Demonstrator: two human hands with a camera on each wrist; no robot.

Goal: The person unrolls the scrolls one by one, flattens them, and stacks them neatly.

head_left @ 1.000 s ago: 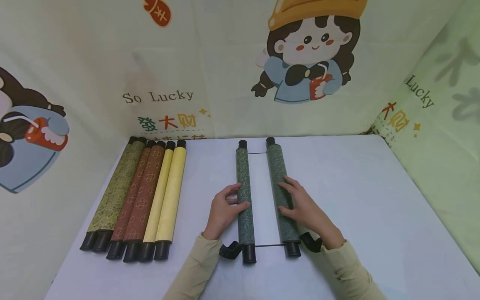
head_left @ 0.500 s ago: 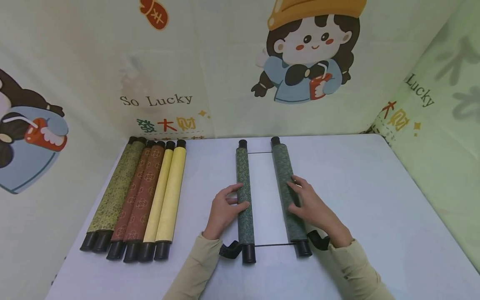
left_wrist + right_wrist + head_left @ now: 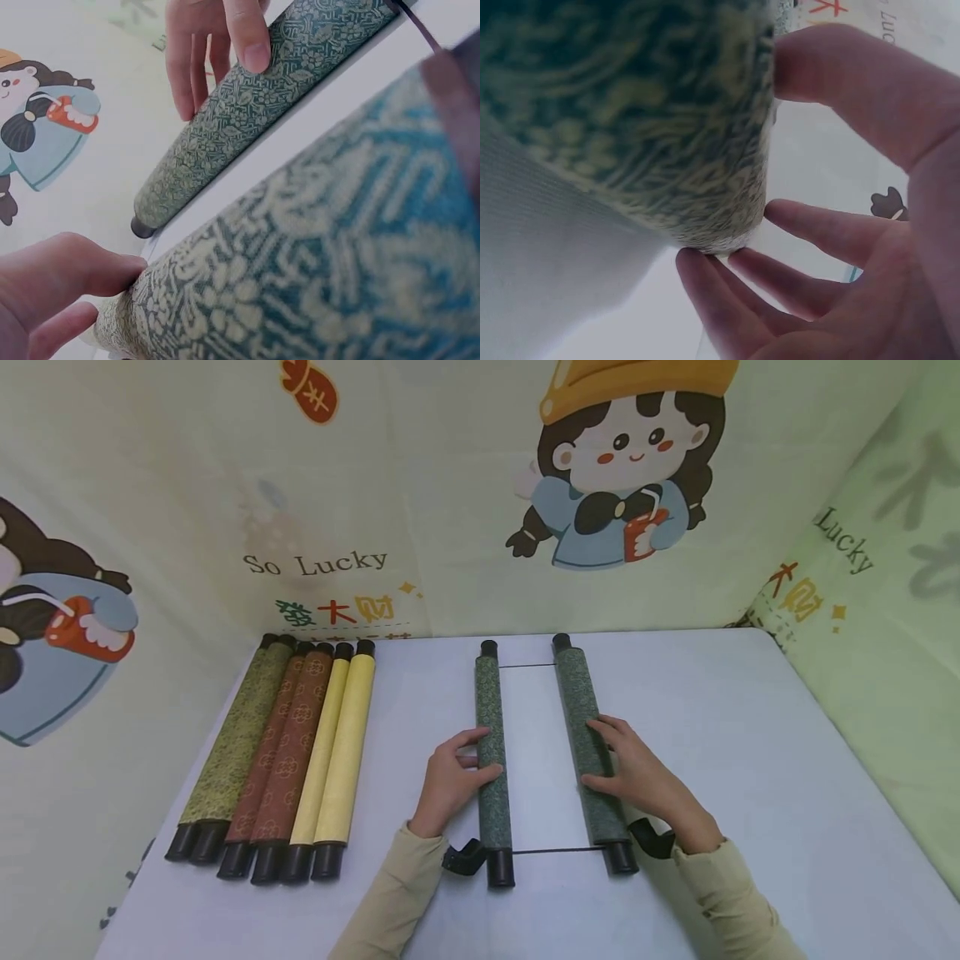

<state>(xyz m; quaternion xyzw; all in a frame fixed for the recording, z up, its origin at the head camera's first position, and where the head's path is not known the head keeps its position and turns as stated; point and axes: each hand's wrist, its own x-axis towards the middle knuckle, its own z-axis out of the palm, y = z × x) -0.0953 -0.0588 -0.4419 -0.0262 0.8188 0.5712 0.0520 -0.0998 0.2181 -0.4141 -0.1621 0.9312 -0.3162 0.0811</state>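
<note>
A green patterned scroll with black end knobs lies partly unrolled on the table, a white strip showing between its two rolls. My left hand (image 3: 450,781) holds the left roll (image 3: 491,702), thumb on top and fingers at its outer side. Around the thicker right roll (image 3: 580,714), my right hand (image 3: 648,781) has its thumb on one side and fingertips on the other. The left wrist view shows the near roll (image 3: 300,255) filling the foreground, with the other hand on the far roll behind it. Thumb and fingertips touch the roll (image 3: 652,112) in the right wrist view.
At the left of the white table (image 3: 750,760) several rolled scrolls lie side by side: olive (image 3: 236,743), brown (image 3: 294,743) and yellow (image 3: 347,743). A printed cartoon cloth (image 3: 465,527) hangs behind the table. Black devices (image 3: 465,857) sit at both wrists.
My right hand has moved to the right with the right roll, widening the white strip between the rolls. The left hand and left roll have stayed nearly in place.
</note>
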